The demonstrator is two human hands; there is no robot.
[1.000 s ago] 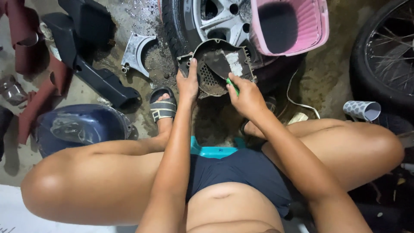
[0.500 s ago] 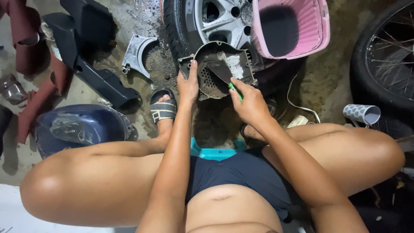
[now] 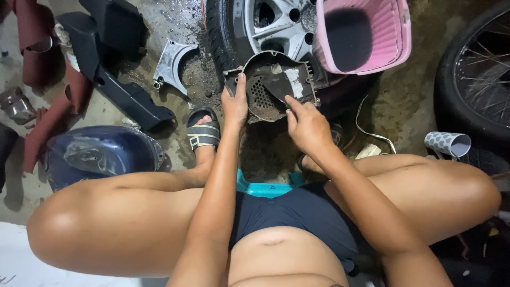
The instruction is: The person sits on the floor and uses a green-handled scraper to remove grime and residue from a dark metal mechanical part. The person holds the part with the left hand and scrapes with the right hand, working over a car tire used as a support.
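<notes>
Gritty concrete floor, wheel, pink basket (tilted)

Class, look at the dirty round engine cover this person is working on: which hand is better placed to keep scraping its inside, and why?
Probably the right hand: its fingers rest inside the engine cover, seemingly gripping a small tool. The left hand clasps the cover's left edge, steadying it.
</notes>
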